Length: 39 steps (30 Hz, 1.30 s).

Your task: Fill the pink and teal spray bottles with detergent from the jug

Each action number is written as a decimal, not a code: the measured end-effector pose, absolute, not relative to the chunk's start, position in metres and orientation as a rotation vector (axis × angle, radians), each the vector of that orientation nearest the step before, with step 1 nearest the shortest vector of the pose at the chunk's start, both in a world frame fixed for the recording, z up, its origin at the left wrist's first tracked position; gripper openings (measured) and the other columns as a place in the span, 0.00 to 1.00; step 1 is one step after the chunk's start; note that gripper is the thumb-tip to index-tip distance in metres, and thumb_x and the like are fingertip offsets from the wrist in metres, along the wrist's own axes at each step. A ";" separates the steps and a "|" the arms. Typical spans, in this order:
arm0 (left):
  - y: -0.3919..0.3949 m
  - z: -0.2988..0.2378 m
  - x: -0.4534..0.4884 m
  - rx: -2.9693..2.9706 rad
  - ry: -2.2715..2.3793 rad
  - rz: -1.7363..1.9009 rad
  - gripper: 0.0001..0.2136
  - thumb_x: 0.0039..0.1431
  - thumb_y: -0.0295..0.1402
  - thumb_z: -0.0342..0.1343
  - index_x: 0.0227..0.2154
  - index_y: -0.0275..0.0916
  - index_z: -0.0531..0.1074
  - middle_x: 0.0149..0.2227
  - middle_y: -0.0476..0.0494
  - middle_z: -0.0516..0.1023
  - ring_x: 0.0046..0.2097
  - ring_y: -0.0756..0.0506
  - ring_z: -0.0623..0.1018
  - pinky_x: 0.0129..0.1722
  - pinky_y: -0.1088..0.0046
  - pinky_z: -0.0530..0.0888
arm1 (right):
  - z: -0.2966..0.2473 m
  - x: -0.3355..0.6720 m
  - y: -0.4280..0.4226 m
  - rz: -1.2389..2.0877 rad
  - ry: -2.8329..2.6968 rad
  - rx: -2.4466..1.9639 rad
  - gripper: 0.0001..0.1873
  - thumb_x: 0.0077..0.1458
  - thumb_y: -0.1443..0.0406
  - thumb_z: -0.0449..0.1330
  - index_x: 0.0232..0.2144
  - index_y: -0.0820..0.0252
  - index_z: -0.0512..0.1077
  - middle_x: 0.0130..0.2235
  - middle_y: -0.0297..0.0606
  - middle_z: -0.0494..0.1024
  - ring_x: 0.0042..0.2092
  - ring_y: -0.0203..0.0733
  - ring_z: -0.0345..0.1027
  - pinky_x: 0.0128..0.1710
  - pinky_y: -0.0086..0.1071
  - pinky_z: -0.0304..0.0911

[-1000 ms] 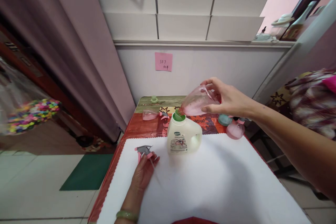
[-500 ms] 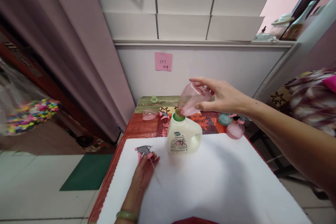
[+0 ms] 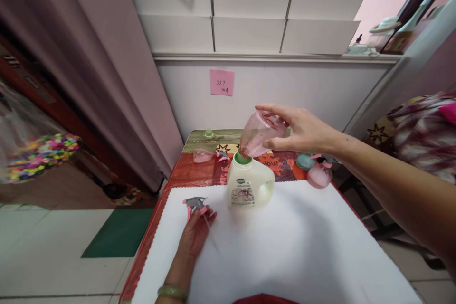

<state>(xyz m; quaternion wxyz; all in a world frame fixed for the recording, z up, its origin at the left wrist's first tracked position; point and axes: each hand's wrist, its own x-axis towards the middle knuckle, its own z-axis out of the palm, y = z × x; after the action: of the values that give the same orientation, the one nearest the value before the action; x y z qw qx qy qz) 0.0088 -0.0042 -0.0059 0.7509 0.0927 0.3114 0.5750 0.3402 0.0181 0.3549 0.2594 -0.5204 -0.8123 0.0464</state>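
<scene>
My right hand (image 3: 288,126) grips a clear pink spray bottle (image 3: 259,133) without its top, tipped steeply so that its mouth meets the green-rimmed opening of a cream detergent jug (image 3: 247,185). The jug stands upright on a white mat, its handle to the right. Between the fingers of my left hand (image 3: 195,233) is a grey and pink spray nozzle (image 3: 195,204), its thin clear tube pointing down and right. How much liquid is left in the tilted bottle is hard to make out.
Behind the jug, a pink spray bottle (image 3: 204,156) lies on its side near a green cap (image 3: 209,133). More spray bottles, one pink (image 3: 319,175) and one teal (image 3: 304,161), stand at the right edge of the table. White boxes (image 3: 249,35) line the shelf above.
Both hands keep nearly the same places. The pink bottle stays tipped over the jug's mouth, shifted at most very slightly left.
</scene>
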 end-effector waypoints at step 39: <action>-0.005 -0.001 0.010 0.229 0.670 1.229 0.11 0.58 0.32 0.65 0.44 0.38 0.78 0.40 0.40 0.83 0.42 0.43 0.82 0.55 0.56 0.76 | 0.280 0.367 0.004 0.794 -1.499 -1.300 0.38 0.49 0.54 0.69 0.61 0.52 0.66 0.58 0.46 0.77 0.55 0.55 0.74 0.54 0.51 0.70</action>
<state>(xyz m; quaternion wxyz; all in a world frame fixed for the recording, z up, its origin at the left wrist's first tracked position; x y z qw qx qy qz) 0.0101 -0.0053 -0.0013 0.7588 0.1051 0.3077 0.5644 0.3666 0.0040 0.2803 0.4813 -0.5333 -0.6148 0.3256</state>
